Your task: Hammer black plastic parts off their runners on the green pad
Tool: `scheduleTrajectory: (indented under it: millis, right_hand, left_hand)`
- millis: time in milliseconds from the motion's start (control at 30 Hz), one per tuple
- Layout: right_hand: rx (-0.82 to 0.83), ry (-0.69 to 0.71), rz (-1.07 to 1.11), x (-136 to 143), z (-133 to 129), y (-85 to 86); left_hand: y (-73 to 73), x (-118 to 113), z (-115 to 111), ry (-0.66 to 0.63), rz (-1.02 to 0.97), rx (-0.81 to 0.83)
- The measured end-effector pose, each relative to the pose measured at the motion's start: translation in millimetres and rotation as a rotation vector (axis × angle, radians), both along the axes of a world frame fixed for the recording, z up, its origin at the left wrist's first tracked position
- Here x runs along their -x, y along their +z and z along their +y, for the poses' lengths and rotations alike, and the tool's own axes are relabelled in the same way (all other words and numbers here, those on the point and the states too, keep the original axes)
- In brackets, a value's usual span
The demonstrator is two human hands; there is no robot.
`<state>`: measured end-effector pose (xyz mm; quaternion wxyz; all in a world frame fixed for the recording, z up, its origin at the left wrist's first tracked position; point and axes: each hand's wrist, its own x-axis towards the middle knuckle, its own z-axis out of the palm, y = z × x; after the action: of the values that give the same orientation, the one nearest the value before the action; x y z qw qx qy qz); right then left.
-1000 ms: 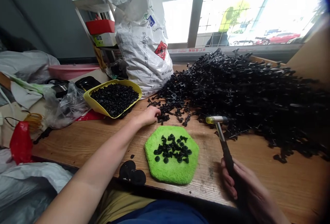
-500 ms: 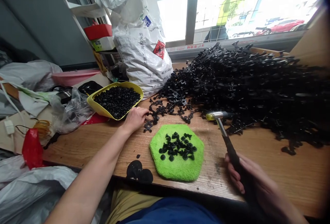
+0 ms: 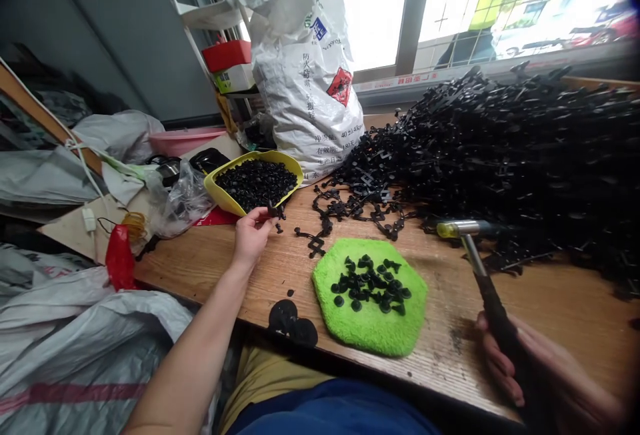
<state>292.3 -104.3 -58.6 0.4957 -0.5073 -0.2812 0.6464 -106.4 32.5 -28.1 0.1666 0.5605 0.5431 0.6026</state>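
Between its thumb and fingers my left hand (image 3: pixel 251 237) pinches a small black plastic piece (image 3: pixel 277 212), just in front of the yellow scoop (image 3: pixel 227 201) full of black parts. My right hand (image 3: pixel 520 361) is wrapped round the dark handle of a hammer (image 3: pixel 475 258), whose metal head with a yellow tip is held over the table at the right. A green hexagonal pad (image 3: pixel 370 335) lies between my hands, with several small black parts (image 3: pixel 373 283) scattered on it. Linked black pieces (image 3: pixel 316 244) lie on the wood behind the pad's left corner.
A large heap of black parts (image 3: pixel 500 148) covers the back right of the table. Behind the scoop stands a white sack (image 3: pixel 307 75). Black discs (image 3: pixel 293 323) lie at the front edge; a red bag (image 3: pixel 120 258) and clear plastic (image 3: pixel 183 201) are at the left.
My left hand has drawn back from the linked pieces towards the scoop, now with a black piece lifted in its fingers. The view has turned left; my right hand still grips the hammer.
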Motion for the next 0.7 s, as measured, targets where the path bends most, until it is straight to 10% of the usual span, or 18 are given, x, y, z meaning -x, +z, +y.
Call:
scheduleTrajectory:
  millis: [300, 467, 567, 700]
  right_hand:
    - [-0.116, 0.064, 0.092, 1.2, -3.3, 6.8]
    - [-0.115, 0.060, 0.078, 3.2, -4.1, 10.0]
    - [-0.115, 0.054, 0.068, 2.9, -3.5, 9.5]
    - [-0.118, 0.072, 0.056, 2.7, -3.0, 8.4]
  left_hand:
    - [-26.5, 16.3, -68.1, -0.182, 0.549, 0.077]
    - [-30.4, 19.6, -77.0, -0.058, 0.653, 0.063]
    - [-20.6, 0.2, -81.6, 0.091, 0.649, 0.031]
    - [-2.8, -46.0, -80.6, -0.108, 0.547, 0.094]
